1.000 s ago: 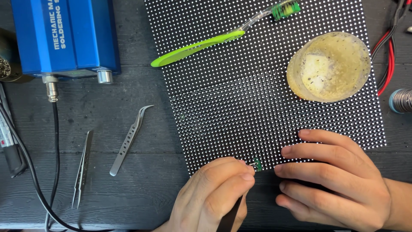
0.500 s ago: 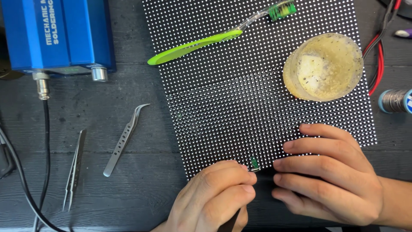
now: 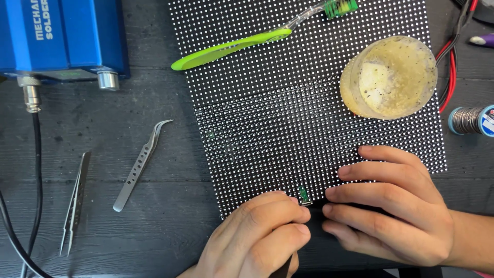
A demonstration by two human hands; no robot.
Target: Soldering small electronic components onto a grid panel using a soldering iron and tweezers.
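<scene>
A black LED panel [image 3: 288,103] dotted with white lies flat on the dark table. My left hand [image 3: 257,239] is curled at the panel's lower edge, shut on a dark tool [image 3: 284,267] that is mostly hidden by the fingers. Just past its fingertips, a small green piece [image 3: 303,194] sits on the panel's edge. My right hand [image 3: 393,208] lies flat on the panel's lower right part, fingers apart and pointing left, close to the green piece. It holds nothing.
On the panel rest a green toothbrush [image 3: 231,46] and a round tub of yellowish paste [image 3: 391,77]. A blue soldering station [image 3: 62,36] with a cable [image 3: 33,170], curved tweezers [image 3: 141,162] and straight tweezers [image 3: 74,203] lie left. A solder spool [image 3: 471,119] and red wires [image 3: 453,62] sit right.
The view has drifted a little, so the station sits further left in frame. Both hands stay at the panel's lower edge with hardly any movement.
</scene>
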